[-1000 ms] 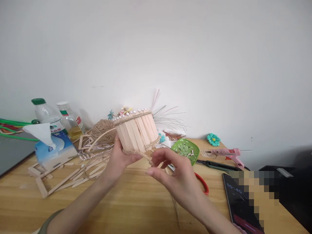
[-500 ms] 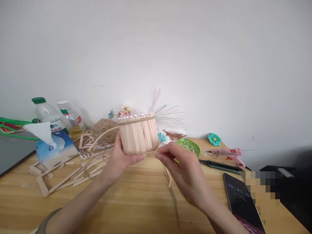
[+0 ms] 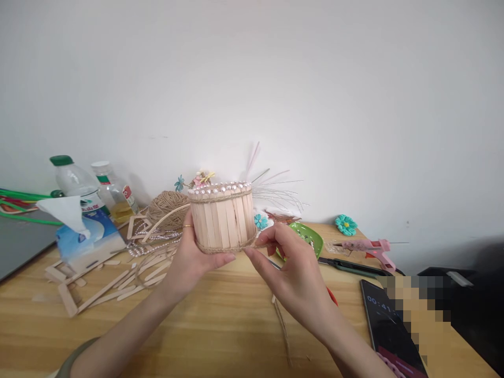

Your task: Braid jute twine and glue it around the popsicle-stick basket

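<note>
My left hand (image 3: 195,260) holds a round pot of upright craft sticks (image 3: 223,223) from its left side and base, with the thumb under the near bottom edge. White pearl beads (image 3: 220,189) line the pot's rim, and a band of twine runs just below them. A second band of twine (image 3: 224,250) goes round the base. At the base's lower right, my right hand (image 3: 293,268) pinches the twine between thumb and fingers, close to the pot's wall. Part of the twine is hidden behind those fingers.
Loose craft sticks (image 3: 106,289), bead strings and a twine ball (image 3: 167,207) lie left, beside a tissue pack (image 3: 90,241) and two bottles. On the right are a green dish (image 3: 309,236), a pink glue gun (image 3: 370,248), a teal flower (image 3: 346,224) and a phone (image 3: 388,325).
The pot has tilted slightly toward me, so more of its beaded rim shows. My right thumb and fingers have shifted a little left along the twine at the base.
</note>
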Tool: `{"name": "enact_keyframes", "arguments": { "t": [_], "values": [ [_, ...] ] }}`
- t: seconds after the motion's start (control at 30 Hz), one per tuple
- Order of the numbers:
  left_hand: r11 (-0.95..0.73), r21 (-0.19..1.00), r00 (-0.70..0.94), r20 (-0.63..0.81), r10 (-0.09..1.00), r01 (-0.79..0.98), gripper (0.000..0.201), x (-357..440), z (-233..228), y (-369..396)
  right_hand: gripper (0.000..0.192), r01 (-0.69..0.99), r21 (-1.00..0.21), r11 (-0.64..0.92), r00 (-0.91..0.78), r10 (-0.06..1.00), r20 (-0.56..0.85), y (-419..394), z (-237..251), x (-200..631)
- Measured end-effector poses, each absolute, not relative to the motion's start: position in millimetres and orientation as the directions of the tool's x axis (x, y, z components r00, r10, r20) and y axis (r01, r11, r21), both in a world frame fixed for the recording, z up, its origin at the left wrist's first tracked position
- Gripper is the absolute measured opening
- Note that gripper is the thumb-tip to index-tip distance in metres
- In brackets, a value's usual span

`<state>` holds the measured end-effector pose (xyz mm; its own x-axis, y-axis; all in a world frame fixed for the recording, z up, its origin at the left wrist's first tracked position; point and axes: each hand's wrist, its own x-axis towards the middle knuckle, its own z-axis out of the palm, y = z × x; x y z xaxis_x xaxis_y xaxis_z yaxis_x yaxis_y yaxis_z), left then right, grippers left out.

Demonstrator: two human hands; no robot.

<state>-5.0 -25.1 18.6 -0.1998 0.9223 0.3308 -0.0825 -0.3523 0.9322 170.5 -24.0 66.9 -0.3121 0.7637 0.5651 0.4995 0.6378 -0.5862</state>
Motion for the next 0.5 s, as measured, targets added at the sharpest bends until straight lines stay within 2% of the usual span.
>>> {"name": "enact_keyframes", "arguments": {
  "t": [0.13, 0.37, 0.5],
  "values": [
    [-0.371, 0.928, -0.229, 0.355, 0.906, -0.033, 0.089, -4.9, 20.1, -26.2, 0.011, 0.526, -0.522, 0.671, -0.303, 0.722, 0.623, -23.1, 64.4, 168.1],
    [-0.400, 0.915, -0.260, 0.400, 0.879, 0.056, 0.095, -5.3, 22.6, -30.1, 0.012, 0.609, -0.324, 0.724, -0.284, 0.580, 0.763, -25.4, 60.3, 162.9],
    [-0.408, 0.907, -0.274, 0.419, 0.866, 0.099, 0.101, -4.1, 25.7, -32.9, 0.014, 0.620, -0.280, 0.733, -0.274, 0.537, 0.798, -26.6, 58.2, 160.3]
  ]
}}
